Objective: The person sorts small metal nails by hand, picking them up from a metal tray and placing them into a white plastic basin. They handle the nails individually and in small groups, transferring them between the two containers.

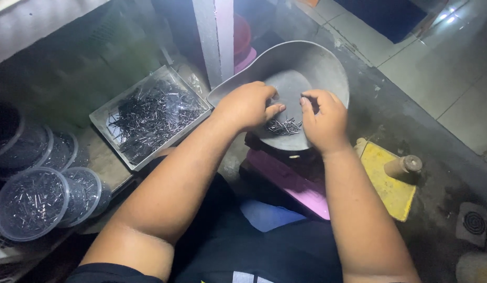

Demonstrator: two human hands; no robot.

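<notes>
Two hands were held over a grey metal scoop pan (306,65) that rested on a pink scale (290,183): the left hand (247,106) with fingers curled loosely over a small heap of thin dark nails (285,126), the right hand (323,118) pinched shut, on what could not be told. Nails could likely be spilled over the low front rim if pushed carelessly. The nails looked thin, shiny and tangled.
</notes>
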